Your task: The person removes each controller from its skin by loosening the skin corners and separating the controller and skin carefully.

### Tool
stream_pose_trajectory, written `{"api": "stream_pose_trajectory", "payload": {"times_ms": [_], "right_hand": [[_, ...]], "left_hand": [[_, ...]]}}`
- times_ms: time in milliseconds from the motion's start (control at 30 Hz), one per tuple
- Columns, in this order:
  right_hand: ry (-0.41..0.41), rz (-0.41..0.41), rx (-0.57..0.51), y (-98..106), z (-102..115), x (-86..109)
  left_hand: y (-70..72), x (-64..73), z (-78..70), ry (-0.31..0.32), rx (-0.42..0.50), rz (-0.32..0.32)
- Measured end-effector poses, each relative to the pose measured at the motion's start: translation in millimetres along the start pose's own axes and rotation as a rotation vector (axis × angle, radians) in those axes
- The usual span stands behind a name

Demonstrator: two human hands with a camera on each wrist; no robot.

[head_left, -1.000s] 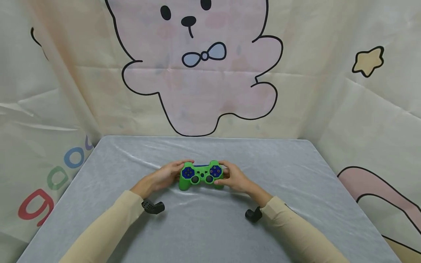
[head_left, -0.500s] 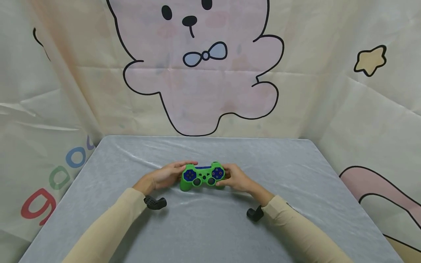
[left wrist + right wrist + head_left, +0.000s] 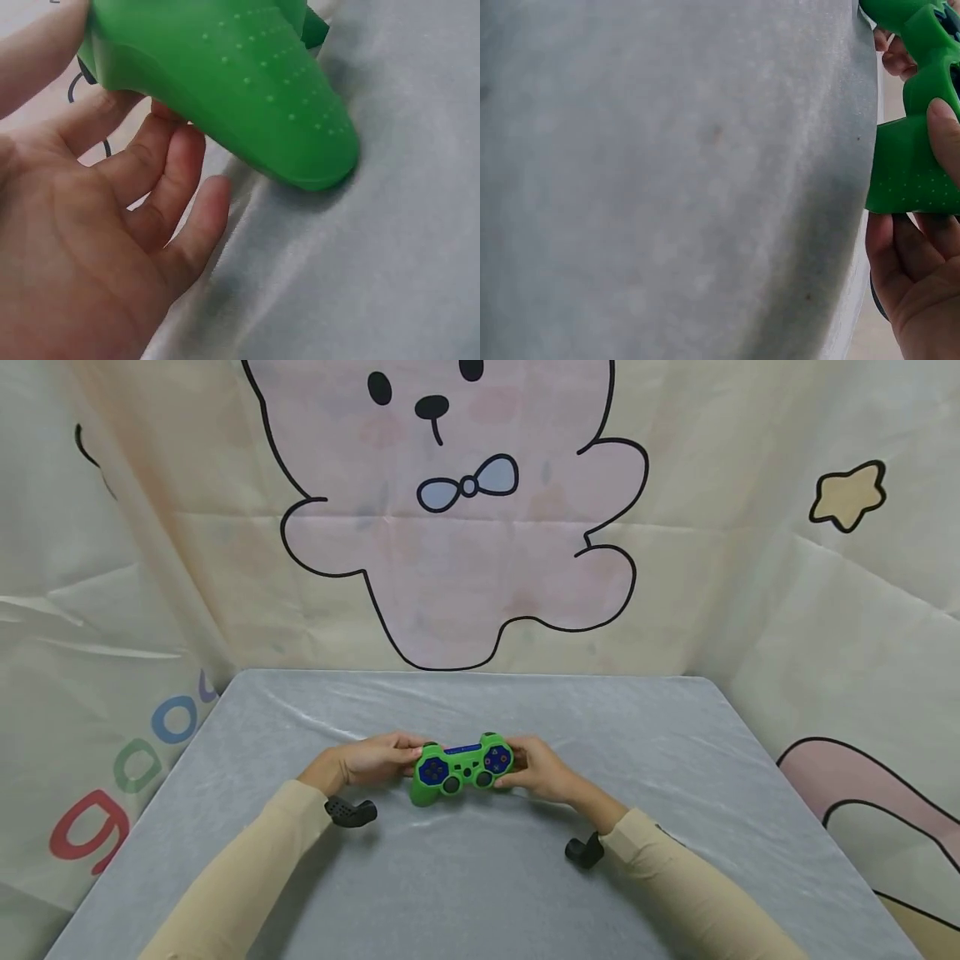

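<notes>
One green gamepad, dotted rounded grips | left hand, right hand pinch it | creased velvety cloth

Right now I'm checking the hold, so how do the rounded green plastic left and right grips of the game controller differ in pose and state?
In the head view, the left grip is mostly bare; the right grip is largely covered by the right hand. The left grip is at the lower end, the right grip at the higher. The left hand pinches above the left grip; the right hand holds the right grip itself. Both are green with raised dots.
</notes>
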State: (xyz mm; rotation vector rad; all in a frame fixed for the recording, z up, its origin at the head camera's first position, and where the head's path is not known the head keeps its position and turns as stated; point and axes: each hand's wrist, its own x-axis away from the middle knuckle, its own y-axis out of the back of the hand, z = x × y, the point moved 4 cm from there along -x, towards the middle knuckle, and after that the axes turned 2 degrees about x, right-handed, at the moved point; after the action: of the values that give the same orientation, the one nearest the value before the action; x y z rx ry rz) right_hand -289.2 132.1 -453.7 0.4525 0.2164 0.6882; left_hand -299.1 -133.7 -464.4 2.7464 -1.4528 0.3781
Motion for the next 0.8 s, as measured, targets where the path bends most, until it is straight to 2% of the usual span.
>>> {"api": "stream_pose_trajectory", "payload": {"times_ms": [133, 267, 533, 800], "right_hand": [[-0.007, -0.005, 0.007, 1.2, -1.3, 1.8], [-0.027, -0.001, 0.006, 1.3, -2.1, 2.8], [-0.046, 0.033, -0.01, -1.1, -4.3, -0.2], [-0.053, 0.021, 0.023, 1.9, -5.4, 2.7]], "left_hand": [[0.8, -2.2, -5.7, 0.018, -0.036, -0.001], [0.7, -3.7, -7.9, 0.03, -0.021, -0.005], [-0.1, -3.6, -1.8, 0.043, 0.158, -0.008], [2.3, -10.3, 2.9, 0.046, 0.115, -0.044]]}}
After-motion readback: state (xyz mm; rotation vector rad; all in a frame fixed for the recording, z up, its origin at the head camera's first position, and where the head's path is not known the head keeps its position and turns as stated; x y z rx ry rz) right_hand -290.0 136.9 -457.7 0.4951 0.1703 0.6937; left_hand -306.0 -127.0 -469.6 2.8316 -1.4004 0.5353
